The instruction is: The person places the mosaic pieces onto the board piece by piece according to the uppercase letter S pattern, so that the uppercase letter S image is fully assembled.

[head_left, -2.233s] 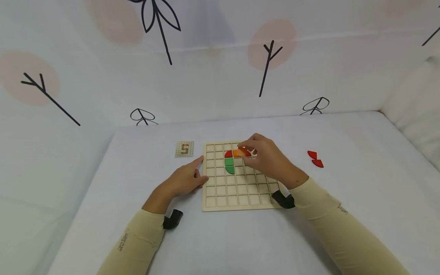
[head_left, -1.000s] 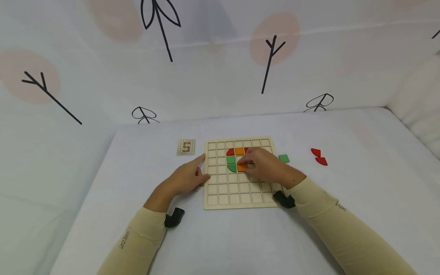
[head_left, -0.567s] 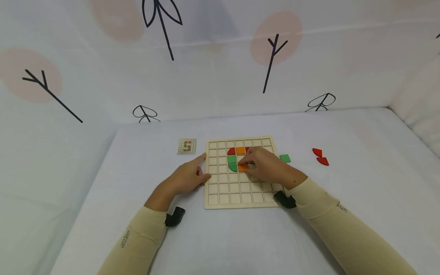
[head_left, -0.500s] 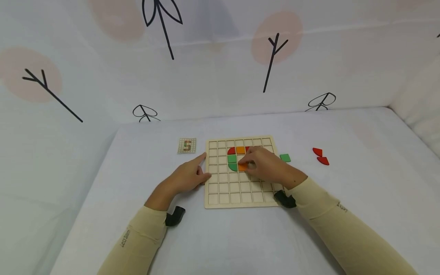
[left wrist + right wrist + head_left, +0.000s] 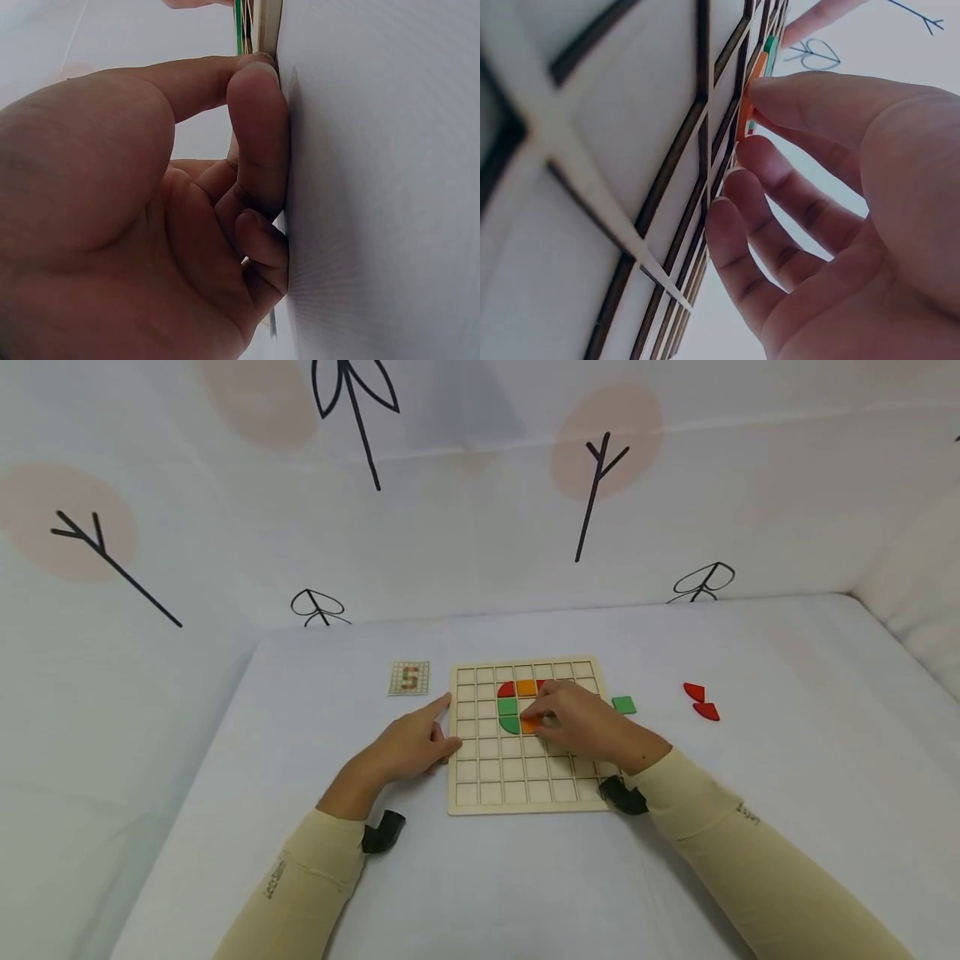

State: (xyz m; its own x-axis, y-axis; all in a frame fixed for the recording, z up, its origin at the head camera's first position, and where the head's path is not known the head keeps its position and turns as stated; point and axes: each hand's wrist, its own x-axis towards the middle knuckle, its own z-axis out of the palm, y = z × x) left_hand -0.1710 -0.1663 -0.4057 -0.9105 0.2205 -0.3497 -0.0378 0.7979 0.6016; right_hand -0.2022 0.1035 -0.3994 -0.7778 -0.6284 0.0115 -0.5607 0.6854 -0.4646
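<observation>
Pinching lower orange tile [image 5: 530,727] in right hand [image 5: 579,718], right of and below frame centre; square it up, press evenly, bracing board [image 5: 491,772] along its left edge with left hand [image 5: 408,747] spread

Lower orange piece [image 5: 529,726], red piece [image 5: 541,684] partly hidden by right hand [image 5: 581,720]; sleeves [image 5: 300,881] cut off at bottom.

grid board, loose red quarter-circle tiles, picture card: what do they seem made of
Grid board: probably matte wood; pale tan, with dark, burnt-looking cell edges. Loose red quarter-circle tiles: painted wood or plastic, hard to say; flat and evenly coloured. Picture card: likely paper or card; looks thin, with a printed S.
</observation>
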